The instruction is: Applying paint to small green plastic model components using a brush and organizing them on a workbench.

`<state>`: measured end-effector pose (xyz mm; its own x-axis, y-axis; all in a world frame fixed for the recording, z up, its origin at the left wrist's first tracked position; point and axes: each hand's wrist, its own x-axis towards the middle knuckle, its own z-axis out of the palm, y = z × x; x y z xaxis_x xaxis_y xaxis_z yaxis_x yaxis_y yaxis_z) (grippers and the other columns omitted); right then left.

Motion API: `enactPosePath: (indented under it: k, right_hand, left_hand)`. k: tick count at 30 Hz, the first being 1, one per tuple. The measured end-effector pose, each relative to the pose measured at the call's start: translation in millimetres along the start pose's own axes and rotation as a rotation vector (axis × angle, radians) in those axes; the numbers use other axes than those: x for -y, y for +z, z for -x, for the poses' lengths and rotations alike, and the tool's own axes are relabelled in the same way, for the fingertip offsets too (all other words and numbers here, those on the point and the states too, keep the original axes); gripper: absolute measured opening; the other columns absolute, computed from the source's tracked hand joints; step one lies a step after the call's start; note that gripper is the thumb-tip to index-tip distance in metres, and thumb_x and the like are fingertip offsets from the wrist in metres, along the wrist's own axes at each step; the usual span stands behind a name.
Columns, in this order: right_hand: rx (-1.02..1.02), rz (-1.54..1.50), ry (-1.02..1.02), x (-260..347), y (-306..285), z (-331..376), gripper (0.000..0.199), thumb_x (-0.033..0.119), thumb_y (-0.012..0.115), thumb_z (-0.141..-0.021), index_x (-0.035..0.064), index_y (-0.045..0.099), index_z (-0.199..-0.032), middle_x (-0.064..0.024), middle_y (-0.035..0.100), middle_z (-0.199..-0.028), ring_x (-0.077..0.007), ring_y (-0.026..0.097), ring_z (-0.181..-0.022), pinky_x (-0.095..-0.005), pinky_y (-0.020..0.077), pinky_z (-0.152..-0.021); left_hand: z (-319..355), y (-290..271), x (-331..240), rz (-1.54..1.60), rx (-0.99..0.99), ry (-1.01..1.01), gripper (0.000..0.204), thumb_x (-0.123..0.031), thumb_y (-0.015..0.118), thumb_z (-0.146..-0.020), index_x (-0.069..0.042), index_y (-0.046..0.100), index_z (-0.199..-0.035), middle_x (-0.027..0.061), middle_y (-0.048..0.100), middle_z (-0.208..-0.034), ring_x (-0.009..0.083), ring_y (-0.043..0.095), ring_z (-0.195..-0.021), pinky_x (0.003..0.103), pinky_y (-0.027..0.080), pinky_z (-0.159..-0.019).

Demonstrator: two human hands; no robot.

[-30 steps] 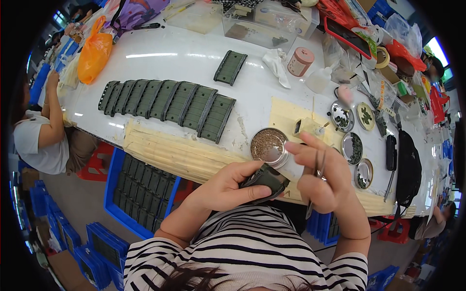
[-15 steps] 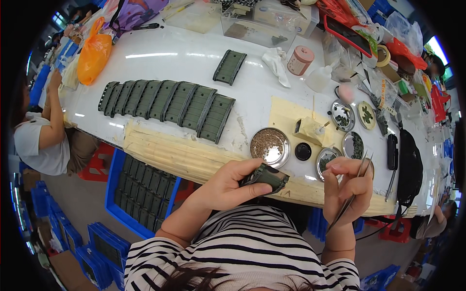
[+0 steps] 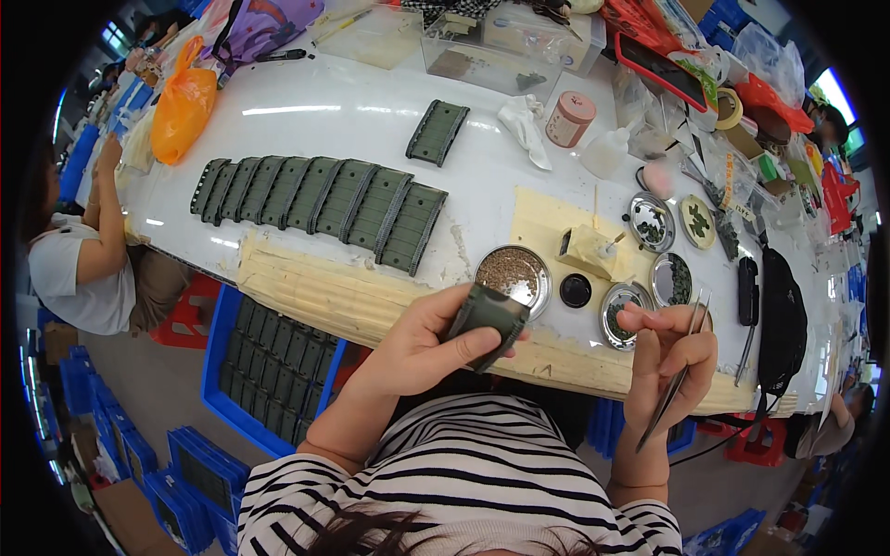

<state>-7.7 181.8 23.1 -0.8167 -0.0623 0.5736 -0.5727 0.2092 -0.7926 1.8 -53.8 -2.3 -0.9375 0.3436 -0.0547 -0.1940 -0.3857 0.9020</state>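
My left hand [image 3: 413, 347] grips a dark green ribbed panel [image 3: 489, 315] over the table's front edge, with its broad face tilted up. To the right, my right hand [image 3: 669, 366] holds metal tweezers [image 3: 664, 412] in its palm, their tips pointing up past the fingers; its thumb and forefinger are close together, and I cannot make out anything between them. Just beyond that hand is a round tin [image 3: 605, 322] with small dark green bits. A tin of brown granules [image 3: 532, 295] sits beyond the held panel.
Similar panels [image 3: 315, 196] overlap in a row at left; a single panel [image 3: 438, 132] lies behind. A yellow-wrapped block [image 3: 591, 250] with sticks and a black lid [image 3: 575, 290] stand between tins. A blue crate [image 3: 211, 371] of panels is below left. A person [image 3: 88, 246] sits far left.
My left hand has turned the panel so more of its broad green face shows, drawing it slightly left. My right hand has shifted a little, still holding the tweezers.
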Motion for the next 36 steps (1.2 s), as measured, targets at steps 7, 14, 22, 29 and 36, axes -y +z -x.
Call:
enactPosePath:
  k: [7,14,22,29,36]
  right_hand:
    - [-0.032,-0.049,0.044,0.5,-6.5,7.0,0.025,-0.011,0.053,-0.080,0.0063,0.036,-0.083,-0.0184,0.054,-0.097,-0.0267,0.064,-0.088,-0.0402,0.0521,-0.086]
    - [0.027,0.048,0.031,-5.5,-14.6,3.2,0.019,-0.002,0.056,-0.083,0.0055,0.039,-0.082,-0.0208,0.056,-0.101,-0.0248,0.059,-0.092,-0.0372,0.0464,-0.087]
    - [-0.057,0.202,0.094,-16.1,-24.7,-7.2,0.018,0.018,0.053,-0.093,0.0009,0.054,-0.086,-0.0167,0.060,-0.099,-0.0235,0.057,-0.090,-0.0349,0.0440,-0.084]
    - [-0.013,0.372,0.038,-16.0,-24.4,-6.7,0.018,0.017,0.054,-0.092,0.0017,0.059,-0.084,-0.0156,0.063,-0.090,-0.0239,0.059,-0.084,-0.0331,0.0446,-0.079]
    - [-0.029,0.380,0.023,-14.4,-23.5,-3.7,0.020,0.018,0.055,-0.092,0.0015,0.059,-0.082,-0.0148,0.064,-0.089,-0.0239,0.059,-0.082,-0.0327,0.0458,-0.076]
  left_hand:
    - [-20.5,-20.9,-4.2,-0.197,-0.436,0.133,0.037,-0.015,0.055,-0.095,-0.001,0.044,-0.127,0.0108,0.062,-0.096,0.0134,0.063,-0.071,0.026,0.053,-0.065]
    - [-33.9,-20.2,3.5,-0.672,-0.489,0.287,0.073,0.001,0.072,-0.073,-0.003,0.031,-0.133,0.0103,0.057,-0.106,0.0130,0.057,-0.093,0.025,0.048,-0.078]
    - [-22.1,-36.0,-21.6,-0.858,-0.576,0.407,0.045,-0.005,0.073,-0.073,0.004,0.056,-0.113,0.0078,0.057,-0.100,0.0136,0.056,-0.088,0.025,0.046,-0.076]
    - [-56.8,-112.8,-80.7,-1.109,-0.671,0.361,0.050,-0.019,0.071,-0.079,0.008,0.055,-0.119,0.0099,0.065,-0.088,0.0111,0.061,-0.077,0.024,0.048,-0.069]
    - [-138.5,-171.1,-98.5,-1.620,-0.599,0.105,0.071,-0.042,0.073,-0.072,0.008,0.054,-0.119,0.0210,0.068,-0.091,0.0253,0.067,-0.083,0.033,0.051,-0.073]
